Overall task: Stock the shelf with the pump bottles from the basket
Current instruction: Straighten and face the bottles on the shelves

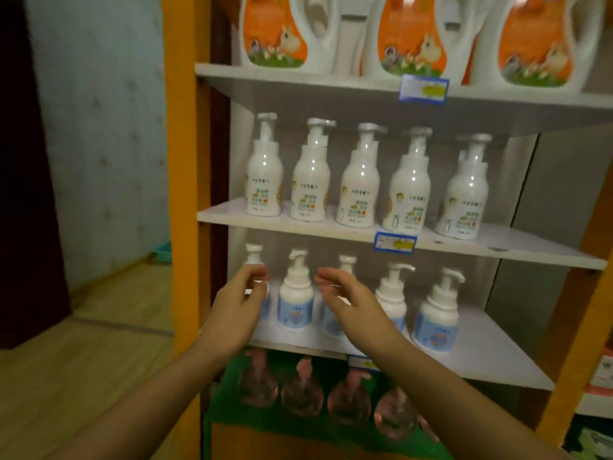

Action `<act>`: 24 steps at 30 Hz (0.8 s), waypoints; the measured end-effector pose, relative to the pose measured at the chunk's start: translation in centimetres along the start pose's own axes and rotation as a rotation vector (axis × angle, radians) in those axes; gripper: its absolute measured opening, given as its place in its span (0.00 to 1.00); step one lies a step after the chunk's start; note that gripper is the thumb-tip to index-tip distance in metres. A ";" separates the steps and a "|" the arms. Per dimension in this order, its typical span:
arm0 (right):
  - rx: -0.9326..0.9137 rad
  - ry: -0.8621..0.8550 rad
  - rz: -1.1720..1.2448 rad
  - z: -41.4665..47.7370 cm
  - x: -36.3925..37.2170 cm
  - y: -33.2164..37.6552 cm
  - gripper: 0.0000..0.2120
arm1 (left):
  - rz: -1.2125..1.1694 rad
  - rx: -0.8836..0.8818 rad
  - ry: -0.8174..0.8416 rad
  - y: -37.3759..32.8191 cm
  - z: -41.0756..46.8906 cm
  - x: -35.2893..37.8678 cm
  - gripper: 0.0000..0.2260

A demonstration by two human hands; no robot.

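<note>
A row of white pump bottles with blue labels stands on the lower white shelf [481, 356]. My left hand [237, 310] is in front of the leftmost blue-label bottle [253, 260], fingers curled apart, holding nothing that I can see. My right hand [348, 300] hovers with its fingers spread in front of the third bottle [346, 263]. The second bottle [296, 293] stands between my two hands. Two more blue-label bottles [438, 313] stand to the right. No basket is in view.
The shelf above [232, 215] carries several white pump bottles with green labels [311, 180]. Large orange-and-white jugs [285, 31] fill the top shelf. Clear pink pump bottles [302, 390] stand on a green surface below. An orange post [185, 161] frames the left side; wooden floor lies left.
</note>
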State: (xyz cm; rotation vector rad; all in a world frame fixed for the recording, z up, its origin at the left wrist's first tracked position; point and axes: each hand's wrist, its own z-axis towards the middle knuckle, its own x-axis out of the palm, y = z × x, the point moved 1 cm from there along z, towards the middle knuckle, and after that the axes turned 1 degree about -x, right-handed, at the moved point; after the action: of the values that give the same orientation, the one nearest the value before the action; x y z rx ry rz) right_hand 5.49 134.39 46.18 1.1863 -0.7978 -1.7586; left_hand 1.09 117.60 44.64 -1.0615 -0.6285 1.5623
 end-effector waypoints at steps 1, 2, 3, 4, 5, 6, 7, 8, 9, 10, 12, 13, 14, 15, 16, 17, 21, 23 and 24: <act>-0.015 0.021 -0.004 1.0 0.5 1.0 0.17 | -0.007 0.010 -0.017 -0.6 0.7 -0.5 0.11; -0.032 0.033 -0.009 2.1 0.9 2.1 0.19 | -0.015 0.014 -0.036 -1.2 1.6 -1.0 0.12; -0.050 0.040 -0.012 3.2 1.2 3.2 0.20 | -0.028 0.020 -0.056 -1.8 2.6 -1.4 0.14; -0.070 0.047 -0.018 4.2 1.6 4.4 0.22 | -0.043 0.014 -0.073 -2.4 3.6 -1.7 0.15; -0.087 0.060 -0.024 5.3 1.9 5.6 0.22 | -0.058 0.007 -0.083 -3.0 4.8 -2.0 0.16; -0.097 0.072 -0.040 6.4 2.3 6.7 0.22 | -0.073 0.001 -0.085 -3.6 5.9 -2.4 0.17; -0.108 0.077 -0.063 7.5 2.5 7.6 0.22 | -0.085 -0.002 -0.080 -4.2 7.1 -2.6 0.18; -0.115 0.070 -0.094 8.7 2.8 8.3 0.22 | -0.085 -0.010 -0.072 -4.6 8.2 -2.9 0.18; -0.113 0.052 -0.123 9.9 3.0 8.7 0.21 | -0.078 -0.021 -0.065 -4.9 9.3 -3.0 0.19; -0.092 0.030 -0.153 11.1 3.2 8.9 0.18 | -0.061 -0.038 -0.054 -5.0 10.4 -3.1 0.20; -0.015 -0.003 -0.223 13.0 3.7 8.9 0.10 | -0.031 -0.080 -0.016 -4.4 12.4 -3.2 0.19; 0.015 -0.014 -0.254 13.8 3.9 8.8 0.08 | -0.009 -0.090 0.010 -4.0 13.4 -3.2 0.18; 0.032 -0.024 -0.280 14.4 4.1 8.6 0.08 | 0.022 -0.097 0.035 -3.6 14.1 -3.1 0.18; 0.037 -0.036 -0.299 15.0 4.3 8.5 0.11 | 0.050 -0.095 0.051 -3.2 14.6 -3.0 0.19; 0.046 -0.040 -0.314 15.5 4.7 8.4 0.16 | 0.075 -0.101 0.060 -2.8 15.0 -2.9 0.21; 0.057 -0.039 -0.330 15.9 5.0 8.2 0.20 | 0.093 -0.105 0.064 -2.5 15.4 -2.8 0.22; 0.060 -0.059 -0.394 16.7 5.8 7.5 0.23 | 0.169 -0.096 0.049 -1.7 16.1 -2.5 0.20; 0.048 -0.074 -0.406 16.6 5.9 7.4 0.22 | 0.184 -0.105 0.052 -1.5 16.3 -2.5 0.19; 0.042 -0.076 -0.414 16.6 5.8 7.3 0.22 | 0.182 -0.113 0.059 -1.4 16.4 -2.6 0.19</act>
State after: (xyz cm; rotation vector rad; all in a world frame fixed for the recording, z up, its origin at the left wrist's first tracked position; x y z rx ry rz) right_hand -9.03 126.72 55.84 1.3938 -0.6673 -2.1407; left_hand -12.58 117.80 54.15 -1.2745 -0.5993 1.6602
